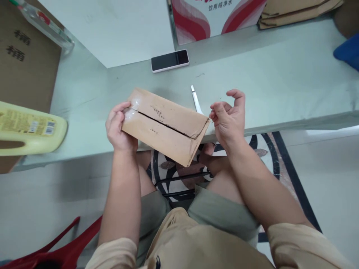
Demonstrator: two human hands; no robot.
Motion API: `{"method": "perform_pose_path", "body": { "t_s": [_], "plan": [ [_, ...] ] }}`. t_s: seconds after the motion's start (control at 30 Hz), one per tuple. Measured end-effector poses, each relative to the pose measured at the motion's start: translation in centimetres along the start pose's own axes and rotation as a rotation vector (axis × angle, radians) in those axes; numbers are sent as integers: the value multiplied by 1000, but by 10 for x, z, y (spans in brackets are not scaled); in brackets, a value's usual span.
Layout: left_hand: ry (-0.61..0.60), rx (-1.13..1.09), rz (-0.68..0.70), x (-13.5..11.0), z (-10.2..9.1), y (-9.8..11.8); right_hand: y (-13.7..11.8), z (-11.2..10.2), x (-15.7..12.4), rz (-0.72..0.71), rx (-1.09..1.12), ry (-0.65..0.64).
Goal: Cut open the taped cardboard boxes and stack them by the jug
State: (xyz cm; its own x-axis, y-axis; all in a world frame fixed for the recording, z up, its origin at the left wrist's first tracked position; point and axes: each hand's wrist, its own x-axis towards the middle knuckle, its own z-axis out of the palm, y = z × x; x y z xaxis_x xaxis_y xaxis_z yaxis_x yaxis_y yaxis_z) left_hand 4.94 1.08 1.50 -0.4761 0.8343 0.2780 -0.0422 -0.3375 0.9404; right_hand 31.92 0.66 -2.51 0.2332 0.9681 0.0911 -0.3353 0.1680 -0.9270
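Observation:
A flattish brown cardboard box (168, 123) is tilted above the near table edge, with a dark open seam along its middle and clear shiny tape at its left end. My left hand (119, 125) grips that taped end, thumb on top and the other fingers partly hidden beneath. Just off the box's right corner is my right hand (228, 117). Its thumb and fingers are curled together in a pinch, while one bent finger stands raised; anything between the fingertips is too small to make out. Behind the box lies a slim white-and-silver tool (196, 100), its lower end partly hidden.
On the pale green table (280, 82) lies a dark-screened phone-like device (170, 61) against a white box (120, 30). A yellow jug (33, 129) and a clear bottle (45, 24) are left. Folded cardboard (297, 13) sits at the back right. A red chair (64, 246) stands lower left.

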Motion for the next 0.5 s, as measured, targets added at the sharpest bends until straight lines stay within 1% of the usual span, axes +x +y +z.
{"method": "perform_pose_path", "body": {
  "t_s": [0.1, 0.3, 0.5],
  "plan": [
    [6, -15, 0, 0, 0, 0, -1, 3, 0, -13, 45, 19],
    [-3, 8, -36, 0, 1, 1, -1, 6, 1, 25, 77, 30],
    [7, 29, -38, 1, 1, 2, -4, 6, -2, 59, 53, 36]
  ]
}}
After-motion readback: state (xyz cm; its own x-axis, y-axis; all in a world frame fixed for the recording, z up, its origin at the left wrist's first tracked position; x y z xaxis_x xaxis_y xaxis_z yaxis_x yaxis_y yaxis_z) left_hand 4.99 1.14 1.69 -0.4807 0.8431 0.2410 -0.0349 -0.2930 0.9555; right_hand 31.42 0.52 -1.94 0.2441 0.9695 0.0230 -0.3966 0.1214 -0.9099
